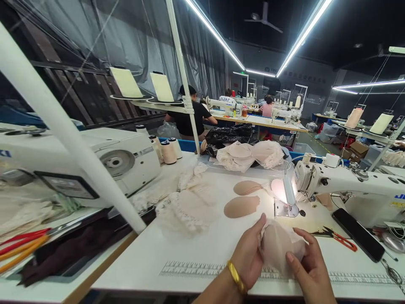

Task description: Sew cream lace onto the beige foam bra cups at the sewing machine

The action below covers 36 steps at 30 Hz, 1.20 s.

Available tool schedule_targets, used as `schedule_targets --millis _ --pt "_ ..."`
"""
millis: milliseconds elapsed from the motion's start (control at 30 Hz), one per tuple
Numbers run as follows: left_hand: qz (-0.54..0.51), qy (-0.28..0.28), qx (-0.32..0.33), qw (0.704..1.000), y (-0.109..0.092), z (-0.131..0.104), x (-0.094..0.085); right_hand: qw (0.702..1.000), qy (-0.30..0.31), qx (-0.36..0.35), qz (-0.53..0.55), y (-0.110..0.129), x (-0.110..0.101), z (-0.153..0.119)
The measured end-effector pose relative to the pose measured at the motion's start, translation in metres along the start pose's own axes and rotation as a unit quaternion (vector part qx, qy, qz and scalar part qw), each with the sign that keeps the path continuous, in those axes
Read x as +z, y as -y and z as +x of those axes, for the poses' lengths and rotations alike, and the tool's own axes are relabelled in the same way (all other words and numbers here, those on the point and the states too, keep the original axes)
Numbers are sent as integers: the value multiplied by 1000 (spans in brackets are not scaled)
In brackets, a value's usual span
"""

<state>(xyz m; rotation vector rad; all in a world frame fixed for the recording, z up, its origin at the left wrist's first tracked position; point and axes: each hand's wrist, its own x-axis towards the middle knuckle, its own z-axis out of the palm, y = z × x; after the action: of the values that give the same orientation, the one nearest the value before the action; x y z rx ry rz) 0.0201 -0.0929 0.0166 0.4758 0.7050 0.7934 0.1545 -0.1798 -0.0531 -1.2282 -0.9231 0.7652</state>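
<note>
A pale, sheer cup-shaped fabric piece [280, 249] is held between both hands above the table's front edge. My left hand [248, 255], with a gold bangle at the wrist, grips its left side. On its right side, my right hand [311, 266] has its thumb on the fabric, with the fingers curled at the edge. Two beige oval pads [242, 207] lie flat beyond the hands. The lit needle area of a white sewing machine [286, 209] is just behind the held piece. Cream lace fabric [190, 209] is spread on the table to the left.
Orange-handled snips [344, 241] and a black phone [359, 234] lie at the right. A printed ruler [193, 270] runs along the front edge. Thread cones [168, 153], a white pole [72, 139] and a second machine [126, 160] stand left. People sit farther back.
</note>
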Motion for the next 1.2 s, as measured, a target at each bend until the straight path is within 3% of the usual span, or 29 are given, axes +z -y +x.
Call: schedule_targets --millis 100,267,733,1200 --pt "-21 9 -37 999 0 2 -1 1000 -2 14 9 -2 -3 2" --pt "19 49 62 997 4 2 -3 1000 -21 19 15 -3 -7 4" --pt "22 77 71 994 7 0 3 999 -14 30 16 -1 -10 9" --pt "-1 59 40 997 7 10 3 998 -21 39 34 2 -8 14"
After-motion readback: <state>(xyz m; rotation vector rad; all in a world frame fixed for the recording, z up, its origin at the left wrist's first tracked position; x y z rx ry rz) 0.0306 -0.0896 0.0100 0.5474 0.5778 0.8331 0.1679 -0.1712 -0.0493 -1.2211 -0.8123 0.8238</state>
